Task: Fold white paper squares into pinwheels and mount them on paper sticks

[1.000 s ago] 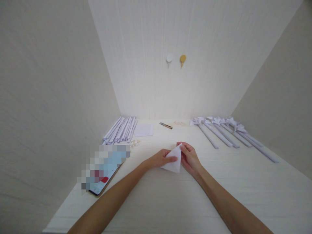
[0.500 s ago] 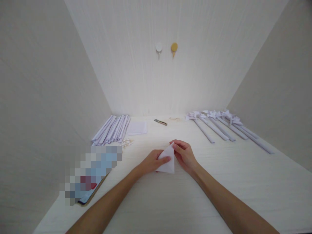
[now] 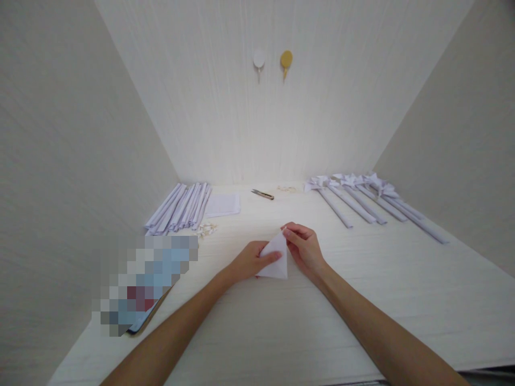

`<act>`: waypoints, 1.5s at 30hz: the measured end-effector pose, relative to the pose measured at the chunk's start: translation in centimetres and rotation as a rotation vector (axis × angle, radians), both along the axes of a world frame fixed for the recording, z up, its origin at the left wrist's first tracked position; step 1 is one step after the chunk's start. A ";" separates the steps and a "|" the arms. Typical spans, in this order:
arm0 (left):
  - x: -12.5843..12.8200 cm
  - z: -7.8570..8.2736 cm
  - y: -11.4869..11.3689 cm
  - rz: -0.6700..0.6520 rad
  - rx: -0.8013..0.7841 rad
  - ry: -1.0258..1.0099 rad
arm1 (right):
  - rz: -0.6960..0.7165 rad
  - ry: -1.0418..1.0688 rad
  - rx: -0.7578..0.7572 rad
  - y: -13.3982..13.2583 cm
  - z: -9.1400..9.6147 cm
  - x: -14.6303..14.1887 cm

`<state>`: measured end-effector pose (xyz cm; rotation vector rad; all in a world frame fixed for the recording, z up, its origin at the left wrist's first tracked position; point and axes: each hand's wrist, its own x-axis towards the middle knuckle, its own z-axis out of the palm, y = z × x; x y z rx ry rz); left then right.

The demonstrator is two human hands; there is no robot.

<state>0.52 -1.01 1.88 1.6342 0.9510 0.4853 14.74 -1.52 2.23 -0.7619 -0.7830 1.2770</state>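
A white paper folded into a triangle point(image 3: 277, 264) stands on the pale table point(image 3: 362, 300) in the middle of the view. My left hand point(image 3: 249, 259) pinches its left side, thumb lying across the face of the paper. My right hand point(image 3: 304, 247) grips the right edge and the top corner with curled fingers. Both hands rest low on the table surface.
Several rolled white paper sticks point(image 3: 179, 208) lie at the back left beside a flat white sheet point(image 3: 223, 205). A small cutter point(image 3: 263, 194) sits near the back wall. Paper pinwheels on sticks point(image 3: 362, 199) lie at the back right. A phone point(image 3: 140, 292) lies front left. Walls close in on three sides.
The view has tilted, so everything sits a little lower and further left in the frame. My hands keep the same hold on the folded paper.
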 end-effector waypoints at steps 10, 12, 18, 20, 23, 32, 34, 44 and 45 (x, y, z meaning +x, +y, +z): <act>0.0 -0.1 0.0 0.002 0.000 0.005 | -0.013 -0.023 0.039 0.0 0.1 0.0; 0.0 -0.2 0.1 0.004 -0.005 0.010 | -0.020 -0.026 0.041 0.0 0.1 -0.1; 0.0 -0.3 0.1 0.006 0.014 0.019 | -0.061 -0.085 0.071 0.2 -0.3 0.0; 0.1 -0.1 0.0 0.012 0.013 0.033 | -0.083 -0.125 0.077 0.3 -0.6 0.1; 0.1 0.3 -0.1 0.027 0.005 0.061 | -0.107 -0.180 0.092 0.4 -0.9 0.2; 0.3 0.7 -0.2 0.007 0.077 0.064 | -0.203 -0.435 0.225 -0.3 -0.3 0.3; 0.3 0.6 -0.2 0.000 0.076 0.068 | -0.223 -0.484 0.252 -0.6 -0.1 0.3; 0.3 0.6 -0.2 0.029 0.000 0.056 | -0.173 -0.374 0.127 0.3 -0.7 0.1; 0.3 0.5 -0.2 0.036 -0.007 0.057 | -0.161 -0.356 0.105 0.4 -0.8 0.1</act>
